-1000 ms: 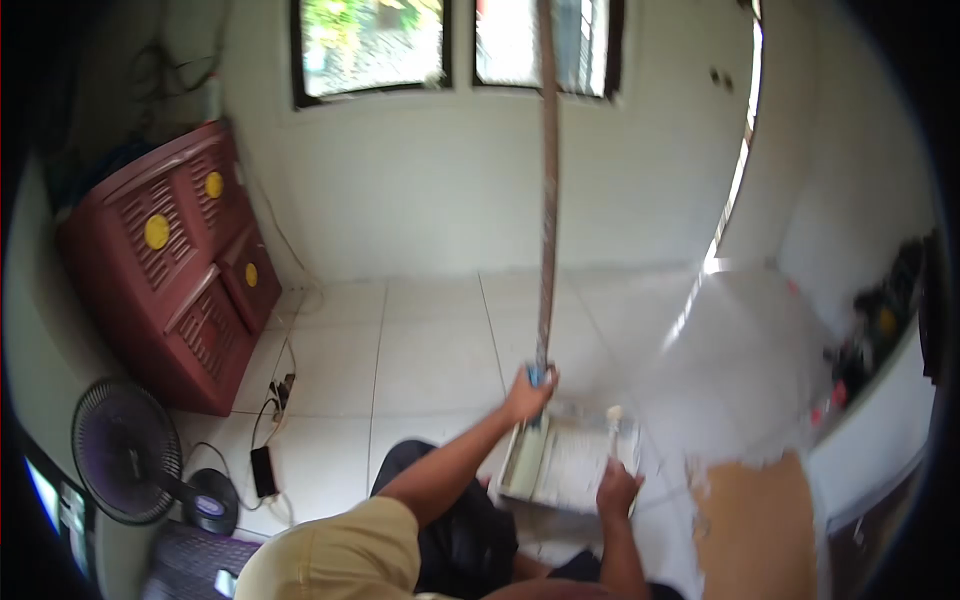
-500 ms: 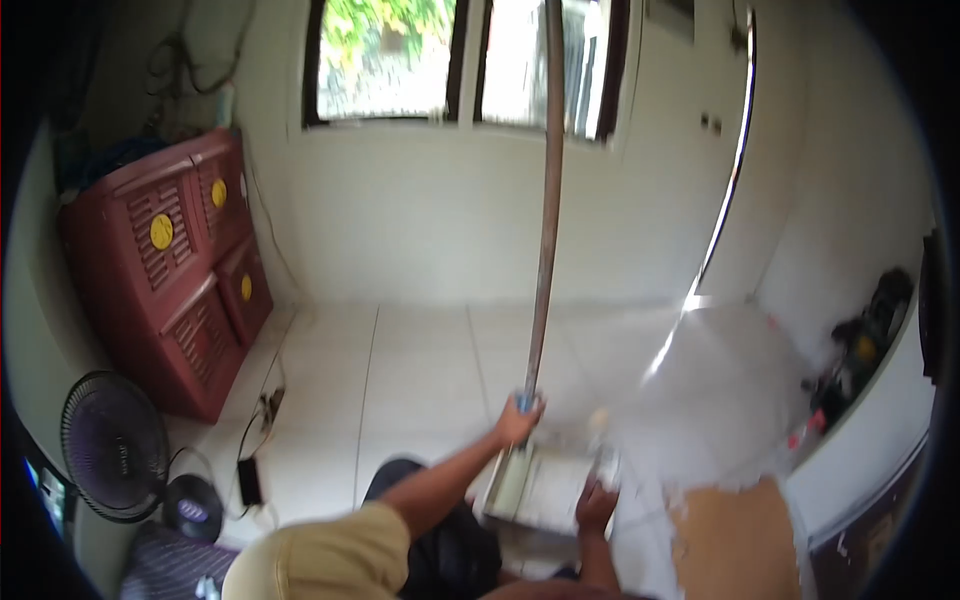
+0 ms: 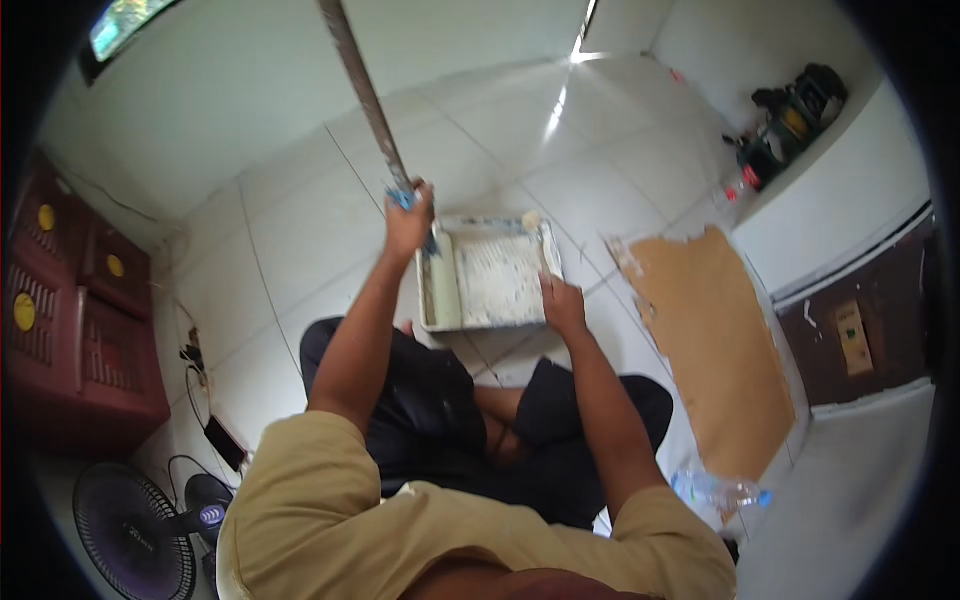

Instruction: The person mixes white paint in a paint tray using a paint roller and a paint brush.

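Note:
My left hand (image 3: 410, 220) is wrapped round the lower part of a long pole (image 3: 362, 85), where a blue wrapping shows. Below it, a pale green paint roller (image 3: 445, 285) lies along the left side of a paint-stained tray (image 3: 495, 322). The tray rests on the floor in front of my crossed legs. At the tray's right rim, my right hand (image 3: 565, 303) is closed on the edge, fingers partly hidden. A small cream-coloured lump (image 3: 531, 220) sits at the tray's far right corner.
A torn brown cardboard sheet (image 3: 710, 340) and a clear plastic bottle (image 3: 722, 490) lie to the right. On the left are a fan (image 3: 135, 530) and a maroon cabinet (image 3: 85, 310). Dark items (image 3: 795, 120) stand by the right wall, and the pole reaches up past the view's top.
The view has tilted down and turned, so the tray and my legs show more fully. The pole now leans left in view. Both hands keep their places at the pole and the tray's right side.

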### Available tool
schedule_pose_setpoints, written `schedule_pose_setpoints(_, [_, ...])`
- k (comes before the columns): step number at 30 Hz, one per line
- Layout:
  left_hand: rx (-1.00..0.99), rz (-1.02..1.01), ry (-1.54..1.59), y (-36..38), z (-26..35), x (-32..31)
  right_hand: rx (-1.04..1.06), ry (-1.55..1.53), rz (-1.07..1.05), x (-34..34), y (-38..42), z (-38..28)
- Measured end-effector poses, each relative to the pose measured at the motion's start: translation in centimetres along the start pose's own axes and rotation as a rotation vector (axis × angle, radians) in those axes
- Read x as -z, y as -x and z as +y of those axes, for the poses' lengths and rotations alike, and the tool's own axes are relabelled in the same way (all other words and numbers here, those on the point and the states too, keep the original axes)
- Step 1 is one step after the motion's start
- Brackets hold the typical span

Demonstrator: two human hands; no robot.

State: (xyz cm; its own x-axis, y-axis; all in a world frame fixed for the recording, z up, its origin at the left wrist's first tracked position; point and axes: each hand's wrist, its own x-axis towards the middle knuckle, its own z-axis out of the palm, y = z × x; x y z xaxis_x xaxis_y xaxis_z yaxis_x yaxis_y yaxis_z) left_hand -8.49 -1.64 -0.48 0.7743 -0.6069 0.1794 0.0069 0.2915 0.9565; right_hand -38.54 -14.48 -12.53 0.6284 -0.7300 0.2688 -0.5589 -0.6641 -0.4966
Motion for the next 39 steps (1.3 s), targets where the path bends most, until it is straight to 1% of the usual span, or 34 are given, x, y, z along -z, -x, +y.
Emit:
schedule_pose_setpoints(1, [0.045, 0.026, 0.122, -0.5, 0.8, 0.0, -0.06, 0.042, -0.055, -0.5, 0.0, 0.7])
schedule_pose_setpoints(2, [0.067, 0.027, 0.133, -1.3, 1.3, 0.1, -0.109, 0.081, -0.103, -1.0, -0.1, 1.2])
schedule_pose_setpoints(4, [0.039, -0.021, 0.041, -1.3, 1.4, 0.8, -0.155, 0.125, -0.143, -2.2, 0.5, 1.5])
schedule_pose_setpoints(6, [0.081, -0.021, 0.099, -1.9, 1.4, 0.9, -0.199, 0.173, -0.146, -3.1, -0.5, 0.8])
schedule_pose_setpoints(7, [0.102, -0.033, 0.144, -2.1, 1.6, 1.0, -0.198, 0.176, -0.157, -3.5, -0.9, 0.5])
schedule_pose_setpoints(9, [0.097, -0.027, 0.116, -2.0, 1.6, 0.9, -0.151, 0.161, -0.134, -3.9, -1.0, 0.1])
schedule_pose_setpoints(11, [0.065, -0.086, 0.061, -2.1, 1.9, 0.6, -0.135, 0.175, -0.159, -4.2, -0.9, 0.3])
schedule_pose_setpoints(13, [0.094, -0.101, 0.075, -1.6, 2.2, -0.2, -0.117, 0.19, -0.186, -4.1, -0.8, 0.5])
schedule_pose_setpoints(15, [0.041, -0.107, -0.071, -1.2, 2.3, -1.3, -0.095, 0.229, -0.246, -4.2, -1.1, 0.1])
schedule_pose_setpoints(17, [0.043, -0.138, -0.107, -1.2, 2.0, -1.7, -0.105, 0.246, -0.298, -4.5, -1.4, -0.1])
schedule_pose_setpoints(19, [-0.02, -0.187, -0.198, -1.2, 2.0, -2.6, -0.123, 0.255, -0.342, -5.1, -1.7, 0.3])
schedule_pose_setpoints(21, [-0.002, -0.209, -0.211, -0.9, 2.1, -3.1, -0.051, 0.293, -0.313, -6.1, -1.4, 1.1])
schedule_pose_setpoints(22, [-0.011, -0.21, -0.247, -0.8, 2.1, -3.4, -0.065, 0.285, -0.314, -5.7, -1.5, 1.0])
schedule_pose_setpoints(24, [-0.026, -0.228, -0.287, -0.8, 2.3, -3.9, 0.087, 0.029, 0.153, -2.5, -2.8, -1.2])
schedule_pose_setpoints(25, [-0.035, -0.221, -0.286, -0.6, 2.4, -4.1, 0.09, 0.037, 0.258, -0.3, -3.2, -2.7])
schedule_pose_setpoints(26, [-0.044, -0.206, -0.282, -0.5, 2.2, -4.0, 0.063, 0.032, 0.288, 0.4, -3.5, -2.7])
schedule_pose_setpoints(27, [-0.034, -0.209, -0.283, -0.3, 2.1, -3.9, 0.034, 0.025, 0.309, 0.8, -3.4, -2.5])
schedule_pose_setpoints(29, [-0.028, -0.215, -0.276, -0.5, 2.2, -3.9, -0.128, 0.474, -0.164, -3.1, -1.5, 1.9])
schedule_pose_setpoints(30, [-0.026, -0.22, -0.254, -0.8, 1.9, -3.8, -0.131, 0.51, -0.273, -3.0, -1.0, 1.5])
schedule_pose_setpoints(31, [-0.041, -0.229, -0.256, -1.1, 1.8, -4.0, -0.135, 0.507, -0.255, -2.4, -1.6, 0.8])
schedule_pose_setpoints(33, [-0.017, -0.215, -0.204, -0.9, 1.6, -3.6, -0.072, 0.421, 0.113, -0.3, -2.9, -1.5])
schedule_pose_setpoints(37, [0.006, -0.198, -0.162, -0.5, 2.3, -3.1, -0.034, 0.008, 0.37, 3.0, -3.8, -3.2])
schedule_pose_setpoints(39, [0.025, -0.19, -0.135, -0.9, 2.5, -2.9, -0.023, 0.222, 0.209, -1.4, -2.7, 1.4])
